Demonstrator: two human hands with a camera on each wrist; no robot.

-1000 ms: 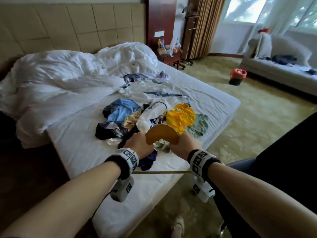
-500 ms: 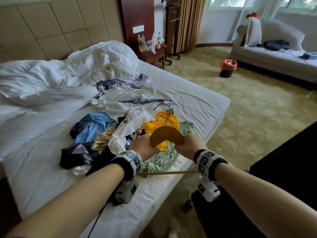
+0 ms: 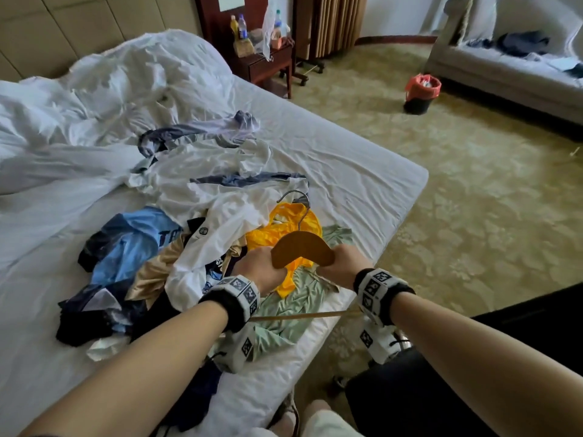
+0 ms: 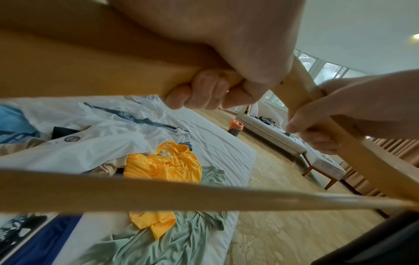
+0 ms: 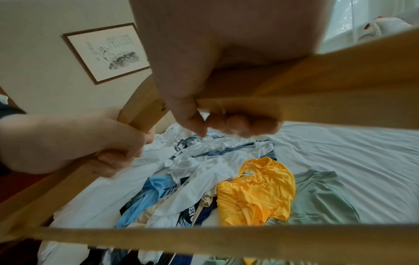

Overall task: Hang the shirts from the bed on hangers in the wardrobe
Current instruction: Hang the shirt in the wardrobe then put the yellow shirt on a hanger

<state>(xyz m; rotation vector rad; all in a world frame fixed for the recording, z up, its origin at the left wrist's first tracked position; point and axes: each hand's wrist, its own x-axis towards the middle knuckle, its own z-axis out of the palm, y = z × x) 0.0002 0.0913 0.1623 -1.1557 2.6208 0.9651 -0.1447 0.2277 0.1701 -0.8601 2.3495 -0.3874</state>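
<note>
Wooden hanger [image 3: 302,250]: held above bed [image 3: 362,171], left hand [image 3: 258,269] and right hand [image 3: 341,265] each gripping one shoulder; yellow shirt [image 3: 284,230] apparently beneath.

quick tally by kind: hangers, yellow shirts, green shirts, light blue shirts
hanger: 1
yellow shirt: 1
green shirt: 1
light blue shirt: 1
total: 4
</note>
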